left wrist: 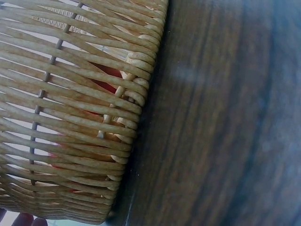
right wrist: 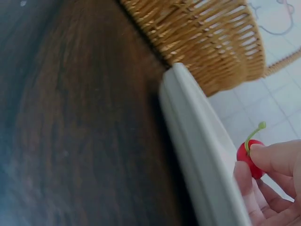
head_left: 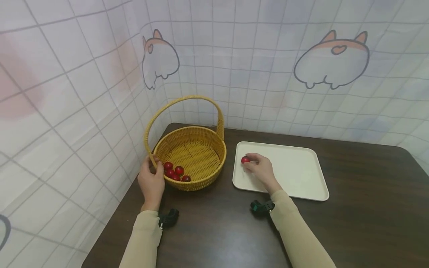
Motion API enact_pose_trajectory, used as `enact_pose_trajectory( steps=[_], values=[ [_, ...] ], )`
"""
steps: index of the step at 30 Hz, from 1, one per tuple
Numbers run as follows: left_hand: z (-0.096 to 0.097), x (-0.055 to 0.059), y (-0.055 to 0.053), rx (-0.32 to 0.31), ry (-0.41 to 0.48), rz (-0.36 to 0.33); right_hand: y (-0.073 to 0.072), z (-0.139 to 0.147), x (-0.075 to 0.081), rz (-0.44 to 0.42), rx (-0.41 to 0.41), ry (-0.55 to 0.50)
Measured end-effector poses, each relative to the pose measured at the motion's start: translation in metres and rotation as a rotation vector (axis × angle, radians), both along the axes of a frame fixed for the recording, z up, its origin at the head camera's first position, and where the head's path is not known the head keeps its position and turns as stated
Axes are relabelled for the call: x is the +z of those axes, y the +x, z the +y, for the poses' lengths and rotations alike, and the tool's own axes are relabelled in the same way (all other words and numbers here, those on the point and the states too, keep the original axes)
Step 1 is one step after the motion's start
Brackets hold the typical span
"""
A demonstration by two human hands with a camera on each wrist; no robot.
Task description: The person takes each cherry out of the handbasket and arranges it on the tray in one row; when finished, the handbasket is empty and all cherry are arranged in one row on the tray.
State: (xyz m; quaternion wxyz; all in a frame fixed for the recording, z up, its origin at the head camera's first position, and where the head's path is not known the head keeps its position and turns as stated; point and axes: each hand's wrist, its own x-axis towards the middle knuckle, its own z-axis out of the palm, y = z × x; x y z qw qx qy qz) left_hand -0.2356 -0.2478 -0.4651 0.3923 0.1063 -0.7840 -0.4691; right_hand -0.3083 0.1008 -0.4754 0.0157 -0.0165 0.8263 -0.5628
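Note:
Between thumb and fingertips, my right hand (head_left: 262,169) pinches a red cherry (right wrist: 249,157) with a green stem, over the left part of the white tray (head_left: 295,171). My left hand (head_left: 151,184) grips the yellow wicker basket (head_left: 219,169) at its left rim, by the foot of the handle (head_left: 187,97). Inside the basket, several dark red cherries (head_left: 179,170) lie gathered close to that hand. The left wrist view shows the woven side, with red showing through gaps; only fingertips (left wrist: 23,220) appear at its lower corner.
The dark wooden table (head_left: 214,230) carries the basket at left and the tray right of it. A white curtain (head_left: 254,74) with grid lines and cartoon animals hangs behind and along the left side. Dark wrist bands (head_left: 169,217) sit at both cuffs.

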Motion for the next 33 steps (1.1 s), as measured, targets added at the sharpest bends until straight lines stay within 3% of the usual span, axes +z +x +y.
enact_pose_trajectory(
  steps=[11,23,33],
  values=[
    [0.002,0.001,-0.001,-0.004,0.001,-0.008,-0.009,-0.007,-0.006,0.087,0.003,0.159],
    [0.000,0.001,-0.002,0.001,-0.016,-0.001,-0.007,-0.010,-0.006,0.090,0.027,0.198],
    [-0.001,-0.001,0.000,0.008,-0.022,-0.026,-0.006,-0.014,-0.014,0.154,0.026,0.212]
  ],
)
